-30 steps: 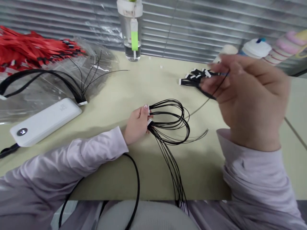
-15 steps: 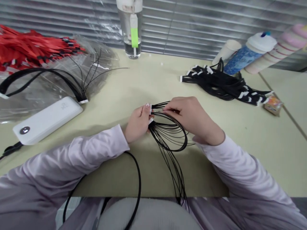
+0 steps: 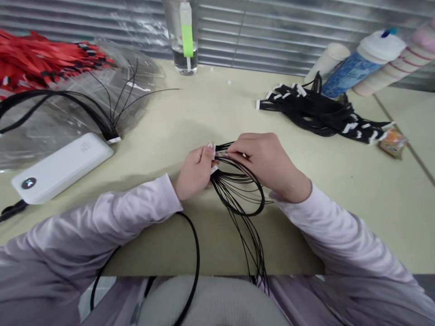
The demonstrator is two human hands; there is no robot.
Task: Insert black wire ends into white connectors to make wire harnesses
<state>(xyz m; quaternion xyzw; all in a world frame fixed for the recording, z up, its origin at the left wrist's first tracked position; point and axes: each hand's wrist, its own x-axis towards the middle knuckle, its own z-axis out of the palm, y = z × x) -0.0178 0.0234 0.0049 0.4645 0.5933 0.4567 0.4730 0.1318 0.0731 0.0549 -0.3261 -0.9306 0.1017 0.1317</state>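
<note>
My left hand point(image 3: 195, 173) pinches a white connector point(image 3: 214, 151) between thumb and fingers, and a second white connector point(image 3: 214, 170) shows just below it at the fingers. From these connectors thin black wires point(image 3: 238, 203) loop out to the right and hang down over the table's front edge. Close beside it on the right, my right hand point(image 3: 272, 163) is closed, its thumb and forefinger pinching a thin wire near the upper connector. The wire's tip is too small to make out.
A white power bank point(image 3: 64, 167) lies at left, near red strips point(image 3: 41, 61) and clear plastic bags point(image 3: 136, 104). Behind stands a clear bottle point(image 3: 185, 50). At right are bundled black cables point(image 3: 316, 113), a blue bottle point(image 3: 360, 68), a white cup point(image 3: 328, 61) and a small packet point(image 3: 392, 144).
My right hand has moved slightly left, closer to the connector in my left hand. The view has shifted a little, and the objects at the back stand higher in it.
</note>
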